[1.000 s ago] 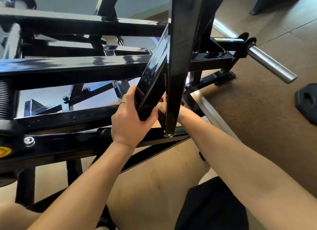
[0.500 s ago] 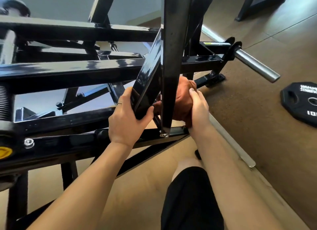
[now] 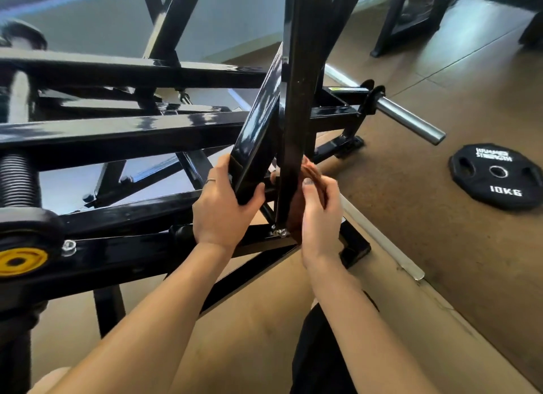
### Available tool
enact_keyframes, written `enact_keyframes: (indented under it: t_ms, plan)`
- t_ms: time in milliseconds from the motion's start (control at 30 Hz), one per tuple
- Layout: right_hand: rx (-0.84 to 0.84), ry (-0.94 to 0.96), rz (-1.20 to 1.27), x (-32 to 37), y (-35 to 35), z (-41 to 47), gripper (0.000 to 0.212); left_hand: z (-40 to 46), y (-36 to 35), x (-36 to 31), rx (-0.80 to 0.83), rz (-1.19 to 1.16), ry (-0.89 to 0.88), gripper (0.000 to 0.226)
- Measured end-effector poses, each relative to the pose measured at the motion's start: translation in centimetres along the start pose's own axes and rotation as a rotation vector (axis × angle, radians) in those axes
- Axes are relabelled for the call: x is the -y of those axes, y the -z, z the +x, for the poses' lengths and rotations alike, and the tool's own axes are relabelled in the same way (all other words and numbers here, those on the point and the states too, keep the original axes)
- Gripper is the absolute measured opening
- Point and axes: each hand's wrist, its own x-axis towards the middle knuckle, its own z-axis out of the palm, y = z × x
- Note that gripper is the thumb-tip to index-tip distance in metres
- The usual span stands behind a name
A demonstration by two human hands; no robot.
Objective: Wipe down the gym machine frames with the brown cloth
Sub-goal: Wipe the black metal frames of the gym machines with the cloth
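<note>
A person's left hand gripped a slanted black bar of the gym machine, while the right hand, fingers curled, pressed the brown cloth against the upright post beside it.

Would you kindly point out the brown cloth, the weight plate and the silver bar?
brown cloth (image 3: 312, 170), head view, upper folds above the thumb.
weight plate (image 3: 482, 187), head view, black face.
silver bar (image 3: 411, 121), head view, middle of the shaft.
</note>
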Motion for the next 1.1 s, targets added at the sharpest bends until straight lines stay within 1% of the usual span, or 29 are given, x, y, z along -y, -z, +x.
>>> enact_keyframes:
  t_ms: [67,133,167,200,300,333,367,433,500,567,633,700,800,867,933,1000,1067,1100]
  plan:
    - [-0.031,0.169,0.102,2.1,-0.7,-0.9,0.015,-0.1,0.1,-0.1,0.008,-0.013,-0.006,0.069]
    - [-0.049,0.245,0.087,2.4,-1.3,-1.9,0.015,-0.1,0.2,0.0,0.008,-0.023,-0.019,0.069]
    - [-0.064,0.25,0.05,2.0,-1.5,-2.3,0.016,-0.1,0.3,0.0,0.012,-0.027,-0.018,0.07]
    - [-0.077,0.228,0.007,1.2,-1.4,-2.6,0.018,-0.1,0.3,0.0,0.018,-0.028,-0.015,0.07]
    - [-0.059,0.046,-0.106,-0.7,-1.1,-2.6,0.02,-0.1,0.4,-0.1,0.033,-0.03,-0.015,0.071]
    - [-0.063,0.031,-0.147,-0.9,-1.1,-2.5,0.021,-0.1,0.4,-0.1,0.037,-0.035,-0.017,0.071]
    - [-0.089,0.071,-0.167,-0.5,-1.3,-2.5,0.02,0.0,0.4,-0.1,0.039,-0.041,-0.021,0.072]
    - [-0.168,0.268,-0.137,1.8,-2.4,-2.4,0.022,0.0,0.5,-0.1,0.05,-0.06,-0.026,0.07]
    - [-0.258,0.515,-0.156,5.2,-4.0,-2.1,0.036,0.0,0.7,-0.1,0.074,-0.085,-0.023,0.07]
    - [-0.352,0.725,-0.255,8.1,-5.0,-1.4,0.043,0.1,0.9,0.1,0.103,-0.106,-0.023,0.071]
    - [-0.383,0.86,-0.368,8.8,-5.1,-0.7,0.045,0.2,1.1,0.4,0.149,-0.138,-0.026,0.071]
    - [-0.372,0.92,-0.448,6.9,-4.8,-0.4,0.045,0.4,1.2,0.7,0.199,-0.16,-0.032,0.069]
    - [-0.311,0.873,-0.479,2.5,-4.0,-1.2,0.044,0.8,1.3,1.1,0.24,-0.179,-0.053,0.069]
    - [-0.283,0.869,-0.453,1.4,-3.9,-1.9,0.041,0.9,1.4,1.2,0.252,-0.189,-0.06,0.068]
    - [-0.331,0.943,-0.419,3.2,-4.7,-1.9,0.041,0.9,1.5,1.3,0.256,-0.207,-0.081,0.067]
    - [-0.41,1.06,-0.427,6.9,-6.0,-1.1,0.047,0.8,1.6,1.4,0.258,-0.212,-0.102,0.067]
    - [-0.475,1.16,-0.536,9.4,-6.7,-0.1,0.053,0.8,1.7,1.3,0.266,-0.216,-0.111,0.067]
    - [-0.468,1.194,-0.602,9.4,-6.5,0.1,0.054,0.8,1.8,1.3,0.269,-0.226,-0.11,0.067]
